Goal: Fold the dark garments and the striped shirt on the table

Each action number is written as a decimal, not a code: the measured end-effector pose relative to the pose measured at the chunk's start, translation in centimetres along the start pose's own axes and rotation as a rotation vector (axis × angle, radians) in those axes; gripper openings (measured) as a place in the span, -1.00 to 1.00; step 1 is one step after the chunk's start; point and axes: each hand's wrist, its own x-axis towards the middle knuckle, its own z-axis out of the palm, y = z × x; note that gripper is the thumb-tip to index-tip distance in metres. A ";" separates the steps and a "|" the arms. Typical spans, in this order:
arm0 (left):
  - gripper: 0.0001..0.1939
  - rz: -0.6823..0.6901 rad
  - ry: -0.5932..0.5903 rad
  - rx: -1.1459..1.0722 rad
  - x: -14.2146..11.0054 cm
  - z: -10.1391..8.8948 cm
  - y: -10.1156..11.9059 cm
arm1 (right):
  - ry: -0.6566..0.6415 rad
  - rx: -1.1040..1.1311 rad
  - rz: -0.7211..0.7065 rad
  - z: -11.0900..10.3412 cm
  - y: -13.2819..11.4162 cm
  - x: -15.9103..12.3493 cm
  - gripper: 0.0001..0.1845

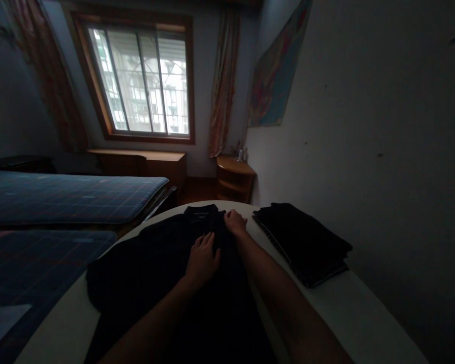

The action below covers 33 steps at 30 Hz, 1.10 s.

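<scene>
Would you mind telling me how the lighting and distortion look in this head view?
Head view: dim, lit only by the bright, overexposed window; the dark shirt under the left hand and right hand loses detail; wide-angle lens bends the white table edge and tilts the walls.

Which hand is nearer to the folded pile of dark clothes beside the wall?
The right hand. It rests near the collar of the black shirt, close to the folded pile of dark clothes. The left hand lies flat on the shirt, farther away.
</scene>
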 end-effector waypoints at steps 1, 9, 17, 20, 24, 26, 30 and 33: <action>-0.45 0.002 0.004 -0.005 0.0 0.1 0.0 | 0.001 0.011 -0.007 0.2 -0.1 0.1 -0.69; -0.45 0.041 0.061 -0.102 0.0 0.3 -0.3 | -0.056 0.077 -0.101 0.6 0.0 0.8 -0.58; -0.51 -0.004 0.143 -0.144 0.0 -0.2 -0.3 | -0.088 0.003 -0.140 1.0 -0.6 1.1 -0.50; -0.58 -0.025 0.099 -0.090 -0.1 -0.2 -0.2 | -0.092 -0.057 -0.163 1.3 -0.8 0.9 -0.50; -0.57 -0.068 0.062 -0.051 -0.2 -0.2 -0.3 | -0.075 -0.122 -0.215 1.4 -1.0 0.4 -0.53; -0.56 -0.077 0.043 -0.050 -0.2 -0.2 -0.4 | -0.060 -0.150 -0.235 1.4 -1.2 0.4 -0.58; -0.52 -0.038 0.021 -0.061 -0.2 -0.3 -0.4 | -0.032 -0.189 -0.281 1.0 -1.6 0.7 -0.67; -0.51 -0.023 0.008 -0.086 -0.2 -0.6 -0.2 | -0.001 -0.194 -0.296 0.7 -1.9 0.8 -0.67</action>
